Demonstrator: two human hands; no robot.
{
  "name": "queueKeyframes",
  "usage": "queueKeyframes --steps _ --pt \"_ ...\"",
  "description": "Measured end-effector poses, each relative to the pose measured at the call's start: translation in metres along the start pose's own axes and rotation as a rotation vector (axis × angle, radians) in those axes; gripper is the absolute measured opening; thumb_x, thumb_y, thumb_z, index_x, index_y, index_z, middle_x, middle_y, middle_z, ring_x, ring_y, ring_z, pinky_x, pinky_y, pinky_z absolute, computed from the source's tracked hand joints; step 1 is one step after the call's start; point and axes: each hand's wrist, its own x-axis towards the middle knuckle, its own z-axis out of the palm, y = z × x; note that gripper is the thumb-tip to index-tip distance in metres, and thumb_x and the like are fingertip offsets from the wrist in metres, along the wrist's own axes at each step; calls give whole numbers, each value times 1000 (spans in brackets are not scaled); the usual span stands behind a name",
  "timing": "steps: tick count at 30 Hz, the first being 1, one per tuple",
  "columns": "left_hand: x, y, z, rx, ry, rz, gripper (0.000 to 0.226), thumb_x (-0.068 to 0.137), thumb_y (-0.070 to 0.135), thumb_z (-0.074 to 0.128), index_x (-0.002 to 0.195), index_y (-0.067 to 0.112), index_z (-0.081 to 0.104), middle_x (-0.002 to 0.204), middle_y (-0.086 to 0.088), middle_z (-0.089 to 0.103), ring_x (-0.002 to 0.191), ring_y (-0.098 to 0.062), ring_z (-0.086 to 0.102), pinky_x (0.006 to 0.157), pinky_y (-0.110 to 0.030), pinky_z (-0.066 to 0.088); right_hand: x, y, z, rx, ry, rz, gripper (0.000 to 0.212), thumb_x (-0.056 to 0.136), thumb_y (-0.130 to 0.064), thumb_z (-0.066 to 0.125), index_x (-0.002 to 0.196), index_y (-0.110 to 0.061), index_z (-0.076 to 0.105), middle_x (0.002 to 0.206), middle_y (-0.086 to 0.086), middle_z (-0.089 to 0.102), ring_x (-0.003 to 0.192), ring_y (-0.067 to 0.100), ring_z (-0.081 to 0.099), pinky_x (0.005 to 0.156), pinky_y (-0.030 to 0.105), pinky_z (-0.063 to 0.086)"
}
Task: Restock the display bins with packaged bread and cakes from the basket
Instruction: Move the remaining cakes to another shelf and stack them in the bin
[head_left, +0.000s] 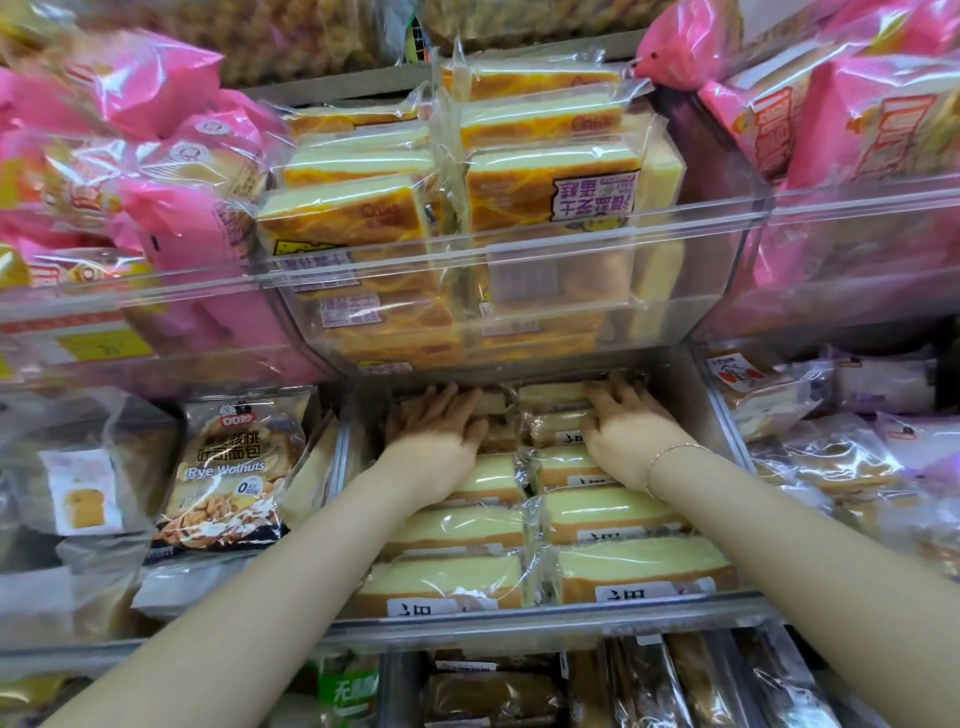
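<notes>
A clear display bin (545, 616) in the middle shelf holds two rows of wrapped pale yellow cake slices (639, 564). My left hand (436, 423) lies palm down on the packs at the back of the left row, fingers straight and spread. My right hand (623, 423), with a thin bracelet at the wrist, rests flat on the packs at the back of the right row. Both reach under the bin above, and their fingertips are partly hidden in its shadow. No basket is in view.
Right above my hands, a clear bin (519, 249) is stacked with orange-wrapped cake packs. Pink bread bags (171, 208) fill the bins either side. A Rye Walnuts bag (228, 473) stands left of the middle bin. Dark bread packs (649, 680) lie below.
</notes>
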Motion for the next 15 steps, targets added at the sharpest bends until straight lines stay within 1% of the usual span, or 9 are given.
queueKeyframes --steps 3,5,6,7,8,9,12,14,15 --pt "-1 3 2 -14 -30 -9 51 102 45 19 152 37 9 162 6 -3 148 -16 -6 116 -46 -9 6 0 -2 38 -8 16 52 97 -30 33 146 -21 24 156 12 12 142 34 13 116 43 18" --pt "-2 4 2 -50 -32 -16 51 102 44 20 152 37 9 161 6 -4 148 -16 -7 116 -44 -8 5 -1 -2 -64 76 -4 50 95 -31 37 144 -24 29 154 8 20 138 34 19 113 45 23" --pt "-1 3 2 -76 -40 -19 51 102 44 20 152 38 9 161 7 -4 148 -16 -7 115 -43 -8 4 -2 -1 -124 109 -28 50 94 -32 38 143 -27 30 154 5 21 137 33 20 112 46 22" --pt "0 2 1 -102 -54 -22 51 102 44 20 151 39 9 161 7 -4 148 -15 -8 115 -42 -8 2 -5 1 -149 107 -56 50 93 -34 38 142 -31 30 155 2 19 138 32 19 112 48 20" --pt "0 0 0 -124 -73 -21 50 102 45 20 151 39 9 161 8 -4 148 -15 -8 116 -42 -8 2 -7 1 -126 71 -74 49 94 -34 37 142 -34 29 156 -1 18 139 31 18 112 49 18" --pt "1 -1 -1 -143 -93 -18 50 103 45 20 151 39 9 161 8 -4 148 -15 -7 116 -41 -7 2 -9 -1 -72 26 -76 48 94 -34 36 142 -37 29 156 -2 18 138 30 21 112 49 20" --pt "0 -3 -8 -190 -148 -1 51 103 44 22 151 39 8 161 6 -3 148 -16 -7 116 -40 -5 5 -12 -16 32 -67 -58 45 96 -30 33 141 -34 35 152 4 29 133 32 32 109 46 30" --pt "-4 -2 -14 -194 -140 12 51 103 42 25 152 38 9 162 4 -2 148 -19 -5 117 -40 -3 2 -14 -24 -19 -123 -72 47 96 -27 36 143 -32 32 152 7 29 133 32 32 110 46 29" --pt "-8 0 -16 -186 -109 19 51 103 41 26 152 37 11 162 3 -1 148 -20 -4 118 -41 -1 -4 -15 -26 -56 -119 -91 49 96 -30 37 144 -33 29 153 5 26 135 32 28 111 47 27"
